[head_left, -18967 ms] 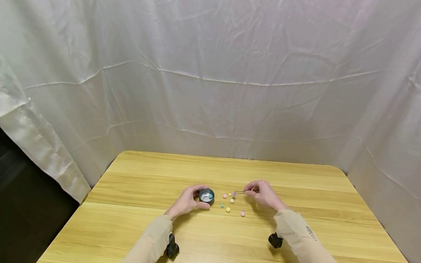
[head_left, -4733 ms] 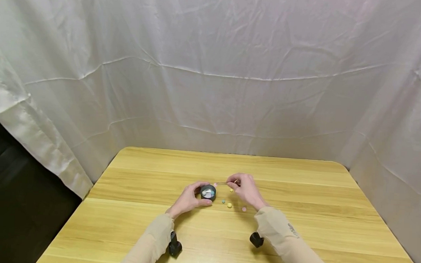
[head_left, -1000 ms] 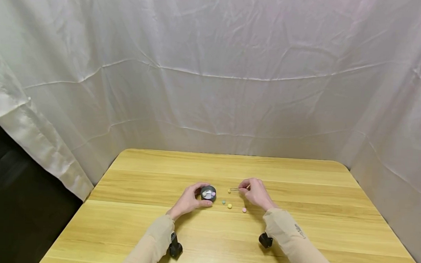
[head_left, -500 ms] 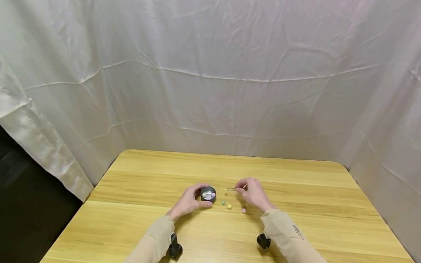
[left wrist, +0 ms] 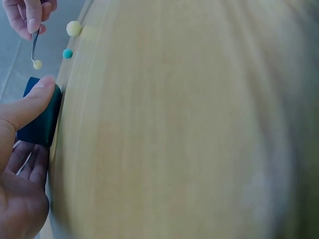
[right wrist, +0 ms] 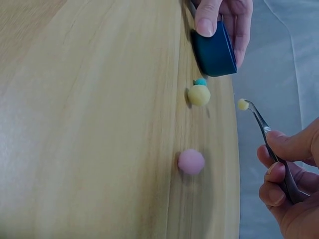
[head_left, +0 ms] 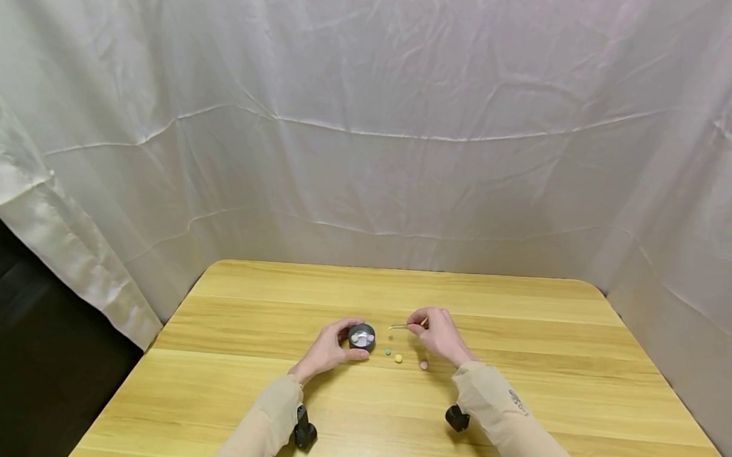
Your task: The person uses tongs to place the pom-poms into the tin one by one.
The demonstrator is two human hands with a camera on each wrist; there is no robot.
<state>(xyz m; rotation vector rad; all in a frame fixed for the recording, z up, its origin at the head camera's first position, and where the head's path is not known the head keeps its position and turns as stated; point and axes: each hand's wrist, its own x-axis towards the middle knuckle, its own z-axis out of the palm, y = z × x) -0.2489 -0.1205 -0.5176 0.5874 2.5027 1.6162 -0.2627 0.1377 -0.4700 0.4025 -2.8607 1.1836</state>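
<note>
My left hand [head_left: 326, 349] grips a small dark round tin [right wrist: 214, 52], thumb on the near side and fingers on the far side. A few pale and pink pom-poms show inside its shiny interior in the head view. Bent-tip tweezers [right wrist: 264, 127] are pinched in my right hand [head_left: 440, 335]. Their tips clasp a small yellow pom-pom [right wrist: 243, 104], held above the table to the right of the tin. On the wood below lie a teal pom-pom [head_left: 388, 351], a larger yellow pom-pom [head_left: 398, 358] and a pink pom-pom [head_left: 424, 365].
The wooden table [head_left: 260, 415] has rounded far corners. Pale curtains [head_left: 404, 189] hang behind it and at both sides. A black surface [head_left: 23, 350] stands at the left. Each wrist carries a black camera, one being the right camera [head_left: 457, 418].
Over the last second the tweezers have lifted the small yellow pom-pom and carried it left toward the tin. Since the oldest frame, fewer pom-poms lie on the table and more are in the tin.
</note>
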